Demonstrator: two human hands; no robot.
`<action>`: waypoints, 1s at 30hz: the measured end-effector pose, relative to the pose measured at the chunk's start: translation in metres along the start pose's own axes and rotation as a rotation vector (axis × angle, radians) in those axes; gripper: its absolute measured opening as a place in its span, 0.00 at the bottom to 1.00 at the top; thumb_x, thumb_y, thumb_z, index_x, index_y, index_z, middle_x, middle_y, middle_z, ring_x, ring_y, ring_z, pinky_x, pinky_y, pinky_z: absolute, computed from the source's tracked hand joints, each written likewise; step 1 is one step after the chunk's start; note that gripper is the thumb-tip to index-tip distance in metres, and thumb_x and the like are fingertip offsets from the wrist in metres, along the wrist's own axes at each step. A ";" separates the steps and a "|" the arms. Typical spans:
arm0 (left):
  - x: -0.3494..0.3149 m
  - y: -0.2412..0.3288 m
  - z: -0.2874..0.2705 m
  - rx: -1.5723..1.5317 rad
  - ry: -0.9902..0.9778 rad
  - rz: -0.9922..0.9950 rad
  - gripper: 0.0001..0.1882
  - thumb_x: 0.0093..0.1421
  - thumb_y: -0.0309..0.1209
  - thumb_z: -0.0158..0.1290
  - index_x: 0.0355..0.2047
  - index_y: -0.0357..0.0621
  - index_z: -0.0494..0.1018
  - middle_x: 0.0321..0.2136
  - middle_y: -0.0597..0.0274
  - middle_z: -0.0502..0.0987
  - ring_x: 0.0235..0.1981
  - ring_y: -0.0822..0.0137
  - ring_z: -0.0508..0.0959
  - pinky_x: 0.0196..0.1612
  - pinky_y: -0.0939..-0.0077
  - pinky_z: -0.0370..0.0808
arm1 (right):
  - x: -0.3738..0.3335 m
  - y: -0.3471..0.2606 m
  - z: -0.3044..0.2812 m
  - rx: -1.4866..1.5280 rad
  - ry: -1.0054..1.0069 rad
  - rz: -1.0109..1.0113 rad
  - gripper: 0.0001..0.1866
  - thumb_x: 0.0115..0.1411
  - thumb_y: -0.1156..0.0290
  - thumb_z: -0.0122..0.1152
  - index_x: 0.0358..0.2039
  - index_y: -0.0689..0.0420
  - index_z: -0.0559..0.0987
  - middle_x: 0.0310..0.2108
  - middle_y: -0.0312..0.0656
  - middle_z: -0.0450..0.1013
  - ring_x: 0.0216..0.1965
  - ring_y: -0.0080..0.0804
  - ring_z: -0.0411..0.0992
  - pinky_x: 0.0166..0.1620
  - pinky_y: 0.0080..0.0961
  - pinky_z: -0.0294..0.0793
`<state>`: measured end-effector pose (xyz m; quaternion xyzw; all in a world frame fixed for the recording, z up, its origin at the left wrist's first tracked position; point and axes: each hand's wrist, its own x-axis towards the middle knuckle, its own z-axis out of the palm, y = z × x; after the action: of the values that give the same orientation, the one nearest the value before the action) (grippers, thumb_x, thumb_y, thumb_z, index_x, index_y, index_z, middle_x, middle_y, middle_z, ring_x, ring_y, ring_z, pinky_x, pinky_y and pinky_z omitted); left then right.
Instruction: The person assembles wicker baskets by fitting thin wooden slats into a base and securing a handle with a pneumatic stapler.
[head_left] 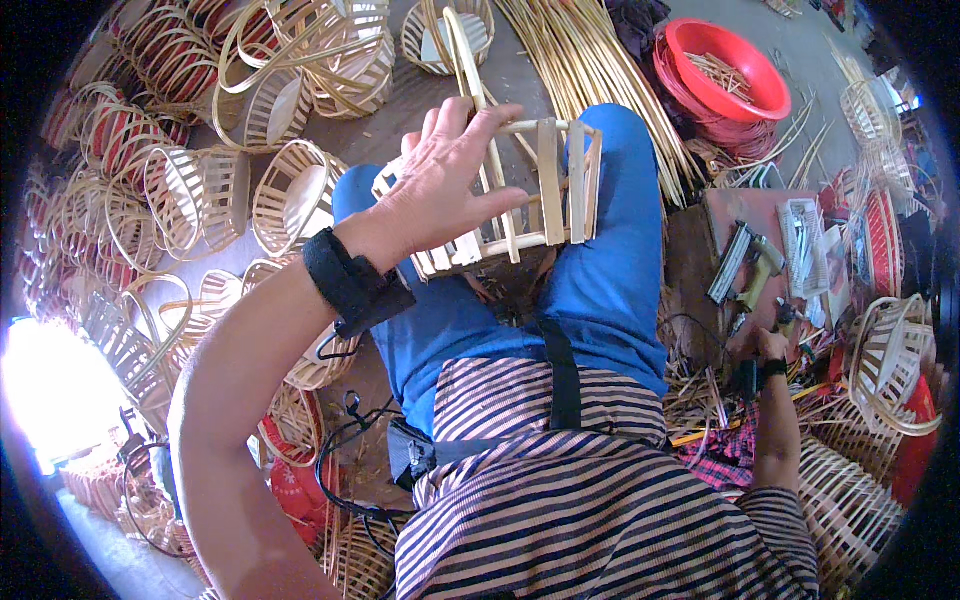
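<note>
A woven wooden-strip basket [577, 185] with a tall bent handle rests across my thighs, lying tilted between my knees. My left hand [445, 180] is closed on it, fingers over the rim and the foot of the handle, thumb along the side strips. Off to the right, my right hand [771, 345] reaches down to the edge of a small worktable, its fingers curled. A small dark tool [787, 314] is right at the fingertips; I cannot make out what the hand grips. Just beyond lies a stapler-like gun [752, 268] with a green handle.
Finished baskets [300, 195] crowd the floor at left. A bundle of long thin canes [590, 85] stretches away ahead. A red basin [725, 70] with short sticks stands far right. The worktable [725, 212] also bears a white plastic tray [803, 245]. Another basket [890, 365] is at right.
</note>
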<state>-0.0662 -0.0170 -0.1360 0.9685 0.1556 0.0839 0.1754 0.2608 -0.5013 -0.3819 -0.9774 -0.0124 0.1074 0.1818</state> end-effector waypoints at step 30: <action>0.010 0.017 0.012 0.146 0.094 -0.070 0.33 0.41 0.40 0.54 0.47 0.48 0.56 0.40 0.48 0.59 0.44 0.52 0.61 0.41 0.61 0.61 | -0.244 -0.334 -0.081 0.436 -0.725 -1.030 0.08 0.41 0.75 0.53 0.26 0.59 0.71 0.23 0.41 0.70 0.26 0.35 0.70 0.30 0.26 0.67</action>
<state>-0.0500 -0.0327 -0.1399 0.9677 0.2030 0.1116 0.0995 0.0447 -0.2340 -0.1380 -0.6895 -0.5162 0.3286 0.3876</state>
